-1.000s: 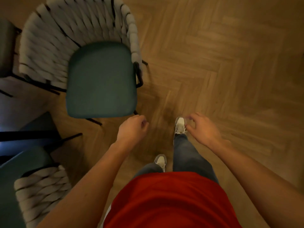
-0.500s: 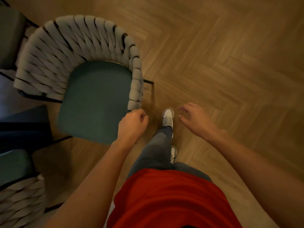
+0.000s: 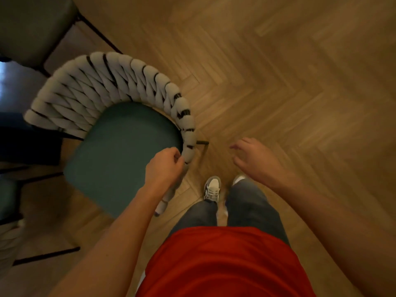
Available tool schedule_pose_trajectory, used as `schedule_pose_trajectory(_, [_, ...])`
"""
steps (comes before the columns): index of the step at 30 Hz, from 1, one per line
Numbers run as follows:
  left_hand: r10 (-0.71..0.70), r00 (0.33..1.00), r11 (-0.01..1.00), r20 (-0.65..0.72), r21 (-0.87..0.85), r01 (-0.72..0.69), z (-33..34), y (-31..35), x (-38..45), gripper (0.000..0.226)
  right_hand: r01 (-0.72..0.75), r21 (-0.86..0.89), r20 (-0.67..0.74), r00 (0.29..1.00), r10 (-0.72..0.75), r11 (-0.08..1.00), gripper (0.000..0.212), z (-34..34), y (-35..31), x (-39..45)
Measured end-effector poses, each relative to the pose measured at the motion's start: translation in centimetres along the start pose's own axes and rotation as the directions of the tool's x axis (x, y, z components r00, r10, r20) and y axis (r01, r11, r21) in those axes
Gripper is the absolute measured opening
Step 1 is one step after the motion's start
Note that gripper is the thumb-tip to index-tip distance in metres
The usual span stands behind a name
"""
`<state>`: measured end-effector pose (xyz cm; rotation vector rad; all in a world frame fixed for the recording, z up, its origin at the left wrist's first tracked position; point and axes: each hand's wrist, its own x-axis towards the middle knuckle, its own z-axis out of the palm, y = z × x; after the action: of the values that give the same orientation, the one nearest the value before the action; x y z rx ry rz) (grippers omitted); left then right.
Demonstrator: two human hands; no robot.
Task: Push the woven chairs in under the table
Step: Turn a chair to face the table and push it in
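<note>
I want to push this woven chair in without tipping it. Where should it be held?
Probably the top rim of the woven backrest, taken from behind, one hand on each side of the curve. The left hand is already at its near end; the right hand is free.

**Dim, warm room with soft blur throughout**

The light is low and amber, washing the herringbone floor [image 3: 278,82] in a brownish glow that fades to darkness at the corners. A cold bluish-white glare shows at the far left edge. The woven chair [image 3: 120,86] looks smeared along its rim, and the right hand [image 3: 255,161] is soft with motion blur; the left hand [image 3: 164,170] is a little sharper. Floor lines bend toward the edges from the wide lens. Shadows are faint and diffuse.
</note>
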<state>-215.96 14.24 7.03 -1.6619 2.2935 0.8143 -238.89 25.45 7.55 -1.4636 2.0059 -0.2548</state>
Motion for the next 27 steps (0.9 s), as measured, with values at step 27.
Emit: schedule_pose_trajectory(27, [-0.821, 0.566, 0.42, 0.079, -0.588, 0.691, -1.0, 9.9, 21.1, 0.059, 0.9, -0.089, 0.667, 0.372, -0.646, 0.426, 0.054, -12.8, -5.8, 39.5])
